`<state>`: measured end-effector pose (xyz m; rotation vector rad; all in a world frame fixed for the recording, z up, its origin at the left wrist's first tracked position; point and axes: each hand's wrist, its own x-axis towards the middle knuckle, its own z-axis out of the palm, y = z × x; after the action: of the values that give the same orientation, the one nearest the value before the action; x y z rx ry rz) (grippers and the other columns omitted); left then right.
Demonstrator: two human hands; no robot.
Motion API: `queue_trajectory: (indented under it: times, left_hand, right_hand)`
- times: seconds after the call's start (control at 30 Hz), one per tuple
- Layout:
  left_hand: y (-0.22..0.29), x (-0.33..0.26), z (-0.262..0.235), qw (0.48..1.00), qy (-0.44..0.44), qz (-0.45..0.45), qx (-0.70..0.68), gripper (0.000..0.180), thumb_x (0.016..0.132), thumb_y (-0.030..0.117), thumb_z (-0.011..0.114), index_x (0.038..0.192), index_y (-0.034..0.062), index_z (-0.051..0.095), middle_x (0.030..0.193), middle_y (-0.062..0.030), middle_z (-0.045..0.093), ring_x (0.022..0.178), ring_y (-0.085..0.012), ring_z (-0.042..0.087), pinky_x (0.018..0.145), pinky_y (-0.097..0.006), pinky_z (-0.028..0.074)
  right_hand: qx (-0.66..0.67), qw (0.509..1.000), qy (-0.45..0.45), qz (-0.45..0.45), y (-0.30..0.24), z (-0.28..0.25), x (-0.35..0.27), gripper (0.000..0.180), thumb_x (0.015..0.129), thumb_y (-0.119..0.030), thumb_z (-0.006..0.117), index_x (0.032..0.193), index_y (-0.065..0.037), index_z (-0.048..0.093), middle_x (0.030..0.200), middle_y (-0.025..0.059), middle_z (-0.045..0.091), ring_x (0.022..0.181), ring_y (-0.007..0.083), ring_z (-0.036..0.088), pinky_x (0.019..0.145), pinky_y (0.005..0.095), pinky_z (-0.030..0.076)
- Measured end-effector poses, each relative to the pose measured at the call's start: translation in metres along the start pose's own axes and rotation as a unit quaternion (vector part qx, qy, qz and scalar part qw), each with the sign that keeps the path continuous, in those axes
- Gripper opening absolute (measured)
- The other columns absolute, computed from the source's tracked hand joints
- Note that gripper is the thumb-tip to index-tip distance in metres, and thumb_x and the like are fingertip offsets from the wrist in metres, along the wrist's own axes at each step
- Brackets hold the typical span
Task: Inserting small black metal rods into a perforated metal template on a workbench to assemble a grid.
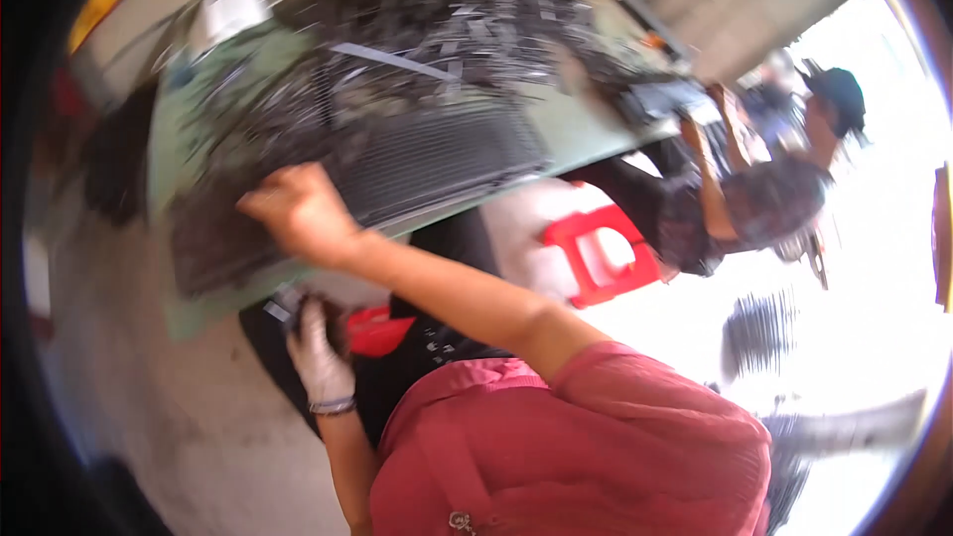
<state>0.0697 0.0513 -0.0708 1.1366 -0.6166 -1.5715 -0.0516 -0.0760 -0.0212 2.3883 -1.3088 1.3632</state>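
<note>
My left hand [320, 352], in a pale glove with bands at the wrist, is low over my lap beside the table's near edge. Its fingers close round a small bundle of dark pieces with shiny grey ends [284, 306]; blur hides their kind. Over the table's near left part, my bare right hand [303, 213] reaches across my body. Its fingers are curled together and smeared, and whatever they may hold is hidden. Below that hand lies a dark brown mat or tray [213, 248]. To its right sits a black ribbed tray [442, 159].
A large heap of black strips [467, 15] covers much of the green table [586, 134]. One long pale strip [392, 62] lies on it. A co-worker [759, 199] handles pieces at the right end. Red stools [601, 256] stand below the table, and dark stacked pieces [759, 333] are at right.
</note>
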Motion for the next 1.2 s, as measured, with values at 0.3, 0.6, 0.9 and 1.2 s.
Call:
queue_trajectory:
  times: [0.3,0.6,0.9,1.2]
  left_hand:
    - [0.01,-0.005,0.037,0.995,0.105,-0.002,0.002,0.025,0.091,0.034,0.063,0.092,0.0098,0.059,0.072,0.004,0.056,0.051,-0.0027,0.04,0.045,-0.018,0.027]
    - [0.009,0.01,0.036,0.998,0.051,-0.003,0.028,0.029,0.093,0.035,0.058,0.106,0.0088,0.058,0.083,0.0002,0.057,0.065,-0.0043,0.047,0.053,-0.018,0.033]
    - [0.009,0.026,0.082,0.978,-0.061,-0.022,0.199,0.049,0.089,0.029,0.063,0.128,0.0023,0.051,0.134,-0.0121,0.047,0.119,-0.0238,0.05,0.096,-0.04,0.044]
    - [-0.015,0.025,0.119,0.943,-0.259,-0.162,0.13,0.027,0.092,0.033,0.063,0.09,0.0058,0.058,0.06,0.0016,0.053,0.047,-0.0058,0.046,0.04,-0.02,0.032]
  right_hand:
    - [0.005,0.998,0.026,-0.049,0.022,0.007,-0.014,0.038,0.066,-0.015,0.064,0.103,-0.009,0.068,0.098,0.0018,0.067,0.106,0.0216,0.056,0.091,0.0413,0.037]
    - [0.25,0.959,0.048,0.121,0.016,-0.026,-0.021,0.03,0.089,-0.018,0.058,0.114,-0.001,0.062,0.104,0.0135,0.066,0.102,0.0293,0.059,0.089,0.0403,0.041]
    - [0.468,0.83,0.017,0.303,0.048,-0.116,-0.032,0.029,0.087,-0.018,0.069,0.109,0.0,0.063,0.097,0.0116,0.067,0.09,0.018,0.064,0.077,0.0308,0.051]
    - [0.288,0.844,0.139,0.43,0.069,-0.153,-0.069,0.036,0.087,-0.005,0.07,0.121,0.0,0.06,0.1,0.0044,0.063,0.091,0.0098,0.06,0.08,0.023,0.051]
